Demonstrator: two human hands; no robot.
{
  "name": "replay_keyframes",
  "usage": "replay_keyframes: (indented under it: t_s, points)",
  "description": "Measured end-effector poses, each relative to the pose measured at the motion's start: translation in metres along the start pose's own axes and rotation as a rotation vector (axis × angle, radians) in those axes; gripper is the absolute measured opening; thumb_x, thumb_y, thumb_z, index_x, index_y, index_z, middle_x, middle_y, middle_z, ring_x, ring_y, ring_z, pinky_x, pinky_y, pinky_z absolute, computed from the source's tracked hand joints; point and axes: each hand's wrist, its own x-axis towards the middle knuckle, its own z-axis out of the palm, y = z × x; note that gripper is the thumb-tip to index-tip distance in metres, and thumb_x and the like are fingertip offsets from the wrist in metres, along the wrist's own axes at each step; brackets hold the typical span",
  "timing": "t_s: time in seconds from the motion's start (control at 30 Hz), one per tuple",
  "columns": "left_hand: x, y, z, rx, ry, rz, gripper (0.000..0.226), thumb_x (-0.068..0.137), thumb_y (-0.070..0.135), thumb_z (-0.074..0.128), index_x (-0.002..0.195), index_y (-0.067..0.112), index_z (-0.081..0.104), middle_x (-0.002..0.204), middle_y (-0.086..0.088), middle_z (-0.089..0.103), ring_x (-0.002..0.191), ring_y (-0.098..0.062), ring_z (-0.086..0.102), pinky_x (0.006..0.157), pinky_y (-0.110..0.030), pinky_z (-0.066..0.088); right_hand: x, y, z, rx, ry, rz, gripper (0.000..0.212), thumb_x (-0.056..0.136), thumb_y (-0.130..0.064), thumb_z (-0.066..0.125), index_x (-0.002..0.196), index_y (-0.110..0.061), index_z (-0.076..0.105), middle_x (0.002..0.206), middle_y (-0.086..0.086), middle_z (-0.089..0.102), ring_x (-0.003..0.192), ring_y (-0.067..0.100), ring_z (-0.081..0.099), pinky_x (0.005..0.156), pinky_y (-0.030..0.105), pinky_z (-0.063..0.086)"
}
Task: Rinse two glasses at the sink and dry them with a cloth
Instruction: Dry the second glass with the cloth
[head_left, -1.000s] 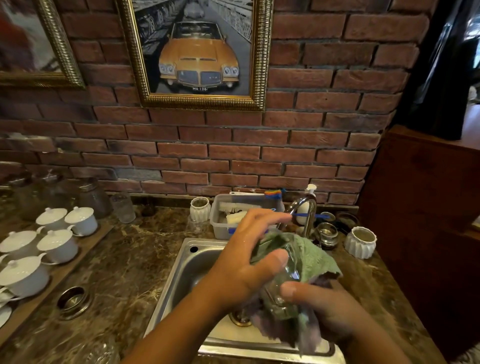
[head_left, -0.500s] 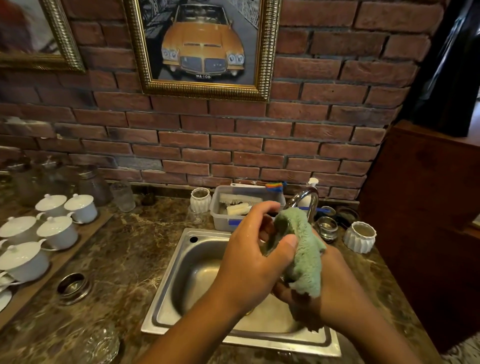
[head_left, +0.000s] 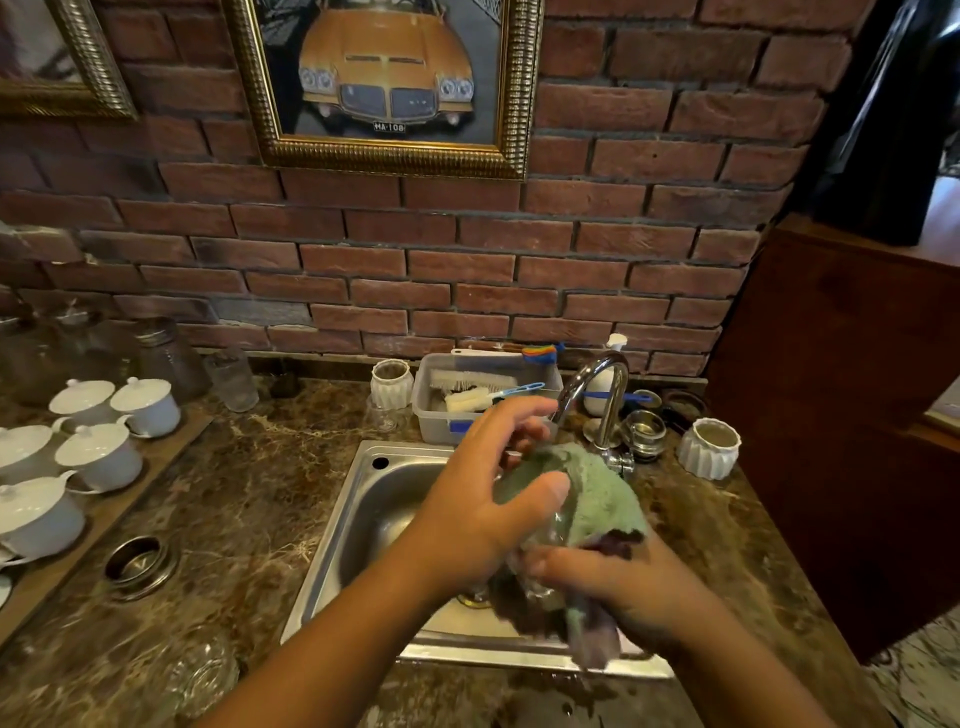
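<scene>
Your left hand (head_left: 480, 512) is wrapped round the glass (head_left: 556, 530) above the sink (head_left: 358, 525), fingers curled over its far side and the thumb laid across the front, where it presses on the cloth (head_left: 597, 501). Your right hand (head_left: 623, 590) comes in from below and grasps the cloth, fingers bent around the bunched fabric against the lower part of the glass. The cloth is green on top and darker underneath. It drapes over the glass, and one end hangs down past your right wrist to the front rim of the sink. The glass itself is tilted and mostly hidden — only a clear patch shows between thumb and cloth.

Behind your hands the curved tap (head_left: 605, 395) stands at the back of the basin. A grey plastic tub (head_left: 441, 415) holding brushes sits just left of it, and a white ribbed pot (head_left: 709, 449) to its right. On the marble counter (head_left: 249, 499), well to the left, white lidded cups (head_left: 98, 457) stand on a wooden tray. A blurred piece of clear glassware (head_left: 200, 670) rests near the front edge.
</scene>
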Motion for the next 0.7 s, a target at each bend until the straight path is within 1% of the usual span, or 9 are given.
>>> replay_keyframes:
  t_s: [0.07, 0.17, 0.27, 0.37, 0.43, 0.5, 0.57, 0.63, 0.7]
  points:
    - [0.003, -0.004, 0.007, 0.045, 0.053, -0.076, 0.068, 0.074, 0.062, 0.056, 0.139, 0.044, 0.044, 0.125, 0.013, 0.05, 0.117, -0.004, 0.053, 0.095, -0.024, 0.05, 0.004, -0.004, 0.005, -0.387, 0.117, -0.144, 0.043, 0.067, -0.033, 0.075, 0.107, -0.018, 0.063, 0.09, -0.001, 0.072, 0.085, 0.005, 0.07, 0.072, 0.019, 0.056]
    - [0.01, -0.005, 0.016, 0.021, 0.12, -0.196, 0.066, 0.082, 0.059, 0.059, 0.142, 0.04, 0.039, 0.115, 0.007, 0.051, 0.109, -0.009, 0.054, 0.088, -0.027, 0.05, 0.01, -0.005, 0.012, -0.898, 0.294, -0.277, 0.052, 0.071, -0.05, 0.072, 0.118, -0.043, 0.05, 0.099, -0.027, 0.055, 0.09, -0.01, 0.058, 0.073, 0.007, 0.048]
    - [0.01, -0.003, 0.023, -0.037, 0.159, -0.225, 0.048, 0.09, 0.051, 0.061, 0.134, 0.037, 0.046, 0.099, 0.004, 0.054, 0.094, -0.012, 0.058, 0.079, -0.026, 0.052, 0.007, -0.001, 0.014, -0.914, 0.328, -0.33, 0.069, 0.073, -0.044, 0.078, 0.118, -0.062, 0.029, 0.1, -0.037, 0.048, 0.094, -0.02, 0.051, 0.074, 0.001, 0.042]
    - [0.002, 0.001, 0.022, -0.065, 0.247, -0.12, 0.056, 0.075, 0.056, 0.063, 0.126, 0.038, 0.051, 0.102, 0.008, 0.057, 0.096, -0.006, 0.058, 0.081, -0.02, 0.052, 0.004, -0.007, 0.01, -0.907, 0.302, -0.341, 0.054, 0.069, -0.052, 0.07, 0.115, -0.049, 0.043, 0.1, -0.034, 0.053, 0.093, -0.017, 0.056, 0.073, 0.002, 0.046]
    - [-0.002, 0.005, 0.019, -0.092, 0.232, -0.051, 0.06, 0.07, 0.055, 0.062, 0.127, 0.038, 0.051, 0.104, 0.01, 0.057, 0.099, -0.003, 0.058, 0.081, -0.015, 0.05, 0.001, -0.014, 0.006, -0.803, 0.213, -0.306, 0.051, 0.066, -0.05, 0.068, 0.112, -0.032, 0.059, 0.096, -0.02, 0.065, 0.09, -0.008, 0.063, 0.072, 0.01, 0.053]
    - [-0.005, 0.008, 0.016, -0.117, 0.19, 0.002, 0.058, 0.07, 0.051, 0.062, 0.126, 0.038, 0.051, 0.104, 0.008, 0.056, 0.098, -0.005, 0.058, 0.082, -0.016, 0.049, -0.003, -0.021, 0.001, -0.596, 0.096, -0.261, 0.046, 0.068, -0.03, 0.079, 0.11, -0.022, 0.063, 0.093, -0.005, 0.072, 0.089, 0.003, 0.069, 0.073, 0.02, 0.058]
    - [-0.008, 0.011, 0.013, -0.132, 0.149, 0.055, 0.057, 0.071, 0.047, 0.062, 0.125, 0.037, 0.051, 0.103, 0.006, 0.056, 0.098, -0.009, 0.059, 0.084, -0.019, 0.05, -0.009, -0.028, -0.004, -0.336, -0.03, -0.191, 0.042, 0.068, -0.013, 0.083, 0.107, -0.017, 0.068, 0.095, 0.0, 0.076, 0.088, 0.008, 0.073, 0.073, 0.019, 0.057]
    - [-0.011, 0.014, 0.011, -0.135, 0.081, 0.119, 0.058, 0.071, 0.044, 0.062, 0.127, 0.033, 0.05, 0.104, 0.006, 0.057, 0.098, -0.015, 0.058, 0.085, -0.025, 0.052, -0.015, -0.032, -0.008, -0.026, -0.165, -0.008, 0.033, 0.057, -0.019, 0.084, 0.089, -0.018, 0.079, 0.082, 0.001, 0.079, 0.078, 0.011, 0.075, 0.067, 0.017, 0.057]
    - [-0.012, 0.018, 0.009, -0.119, -0.012, 0.176, 0.06, 0.073, 0.041, 0.063, 0.13, 0.027, 0.047, 0.105, 0.002, 0.057, 0.099, -0.021, 0.058, 0.086, -0.038, 0.053, -0.018, -0.023, -0.014, 0.228, -0.277, 0.229, 0.045, 0.036, -0.029, 0.095, 0.076, -0.012, 0.082, 0.072, 0.007, 0.077, 0.067, 0.015, 0.075, 0.061, 0.021, 0.058]
